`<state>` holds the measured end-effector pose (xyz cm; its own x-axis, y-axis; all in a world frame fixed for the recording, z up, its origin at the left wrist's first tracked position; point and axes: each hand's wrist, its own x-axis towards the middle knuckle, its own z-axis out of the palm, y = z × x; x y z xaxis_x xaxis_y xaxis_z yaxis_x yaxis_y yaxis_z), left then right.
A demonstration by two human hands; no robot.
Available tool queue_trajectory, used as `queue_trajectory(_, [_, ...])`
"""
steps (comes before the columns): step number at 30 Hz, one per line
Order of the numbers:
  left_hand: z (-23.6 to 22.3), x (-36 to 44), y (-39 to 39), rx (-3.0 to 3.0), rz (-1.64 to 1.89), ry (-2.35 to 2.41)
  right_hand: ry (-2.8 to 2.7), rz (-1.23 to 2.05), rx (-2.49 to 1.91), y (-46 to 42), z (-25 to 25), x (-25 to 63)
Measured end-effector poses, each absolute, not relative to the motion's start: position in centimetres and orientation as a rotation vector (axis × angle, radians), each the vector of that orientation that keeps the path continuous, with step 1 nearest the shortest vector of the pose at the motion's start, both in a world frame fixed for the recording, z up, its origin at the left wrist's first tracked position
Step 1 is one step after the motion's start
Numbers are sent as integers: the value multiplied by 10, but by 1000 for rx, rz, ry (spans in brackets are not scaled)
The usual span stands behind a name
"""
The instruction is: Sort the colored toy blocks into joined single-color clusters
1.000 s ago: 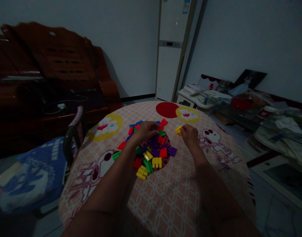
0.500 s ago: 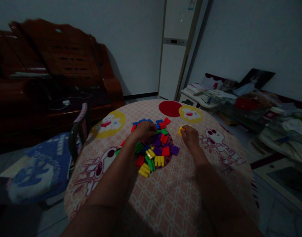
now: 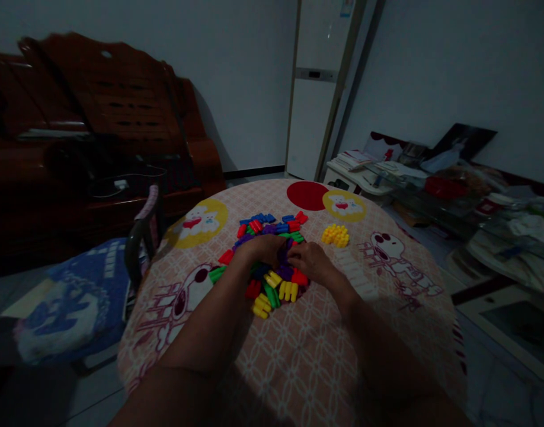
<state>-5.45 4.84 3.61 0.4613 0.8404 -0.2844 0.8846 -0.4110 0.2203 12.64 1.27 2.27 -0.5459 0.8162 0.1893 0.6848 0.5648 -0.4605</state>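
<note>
A pile of coloured plastic building blocks, with yellow blocks, green blocks, red blocks and blue blocks among them, lies on the table. My left hand reaches over its middle, fingers curled down among the purple blocks. Close beside it, my right hand has its fingers bent together at the pile's right side. Whatever either hand grips is hidden or too dark to name. To the right of the pile sits a separate cluster of yellow blocks, untouched by both hands.
The round table wears a patterned tablecloth. A chair with a blue cloth stands at the left, before a wooden sofa. At the right is a cluttered glass-topped cabinet; a tall white appliance stands behind.
My right hand has left the yellow cluster and moved left to the pile. My left hand has shifted slightly nearer to me and right, so the two hands are now close together.
</note>
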Motion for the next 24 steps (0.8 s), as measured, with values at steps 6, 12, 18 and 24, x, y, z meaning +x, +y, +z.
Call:
queue_trajectory(6, [35,-64,52,2239,100,1371,-2258,510,-1214,20,19,133])
queue_trajectory(12, [38,-83,60,1985,619,1316,-1973,505,-1195,29,17,141])
queue_trajectory(18, [40,-70,55,1712,788,1118,-1853,667,-1178,31,14,139])
queue_trajectory(24, [36,-60,57,1749,743,1066,-1600,971,-1198,35,18,144])
